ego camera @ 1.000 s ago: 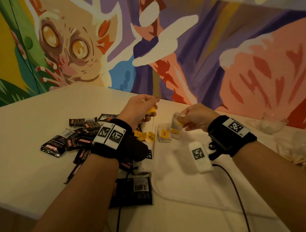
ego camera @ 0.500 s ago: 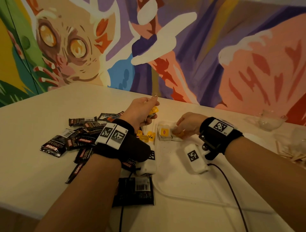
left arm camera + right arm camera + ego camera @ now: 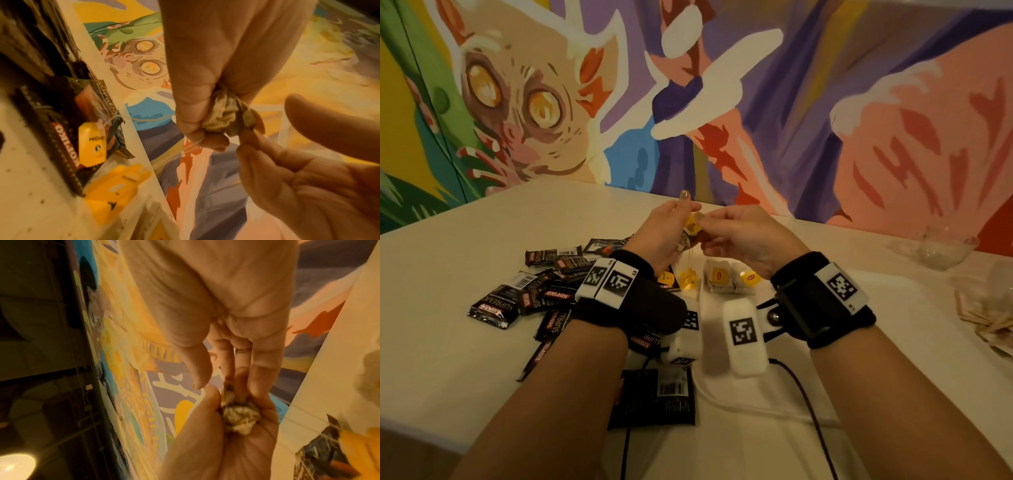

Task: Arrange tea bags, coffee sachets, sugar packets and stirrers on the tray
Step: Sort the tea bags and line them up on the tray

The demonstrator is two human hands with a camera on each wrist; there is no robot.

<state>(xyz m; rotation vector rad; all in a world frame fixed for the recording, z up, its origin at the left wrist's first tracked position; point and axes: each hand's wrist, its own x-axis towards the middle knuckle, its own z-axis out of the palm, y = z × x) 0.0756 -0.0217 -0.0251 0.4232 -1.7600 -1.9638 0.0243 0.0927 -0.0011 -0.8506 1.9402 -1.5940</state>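
Above the table my left hand (image 3: 683, 221) grips a crumpled bunch of tea bags (image 3: 223, 116), their yellow tag (image 3: 691, 224) showing at its fingertips. My right hand (image 3: 703, 222) meets it and pinches a corner of the tea bag bunch (image 3: 240, 417). Strings run from the bunch down to yellow tags (image 3: 92, 142) lying on the table. Two tea bags (image 3: 731, 279) lie at the far end of the pale tray (image 3: 722, 401), below my hands. Black coffee sachets (image 3: 493, 308) are heaped left of the tray.
One large black sachet (image 3: 654, 397) lies at the tray's near left corner. Wooden stirrers (image 3: 989, 322) sit at the right edge, a glass bowl (image 3: 935, 246) behind them. A painted wall runs along the table's far side. A cable crosses the tray.
Half a second ago my right hand was down on the tray beside the tea bags there. It has lifted back up to my left hand, which stayed raised.
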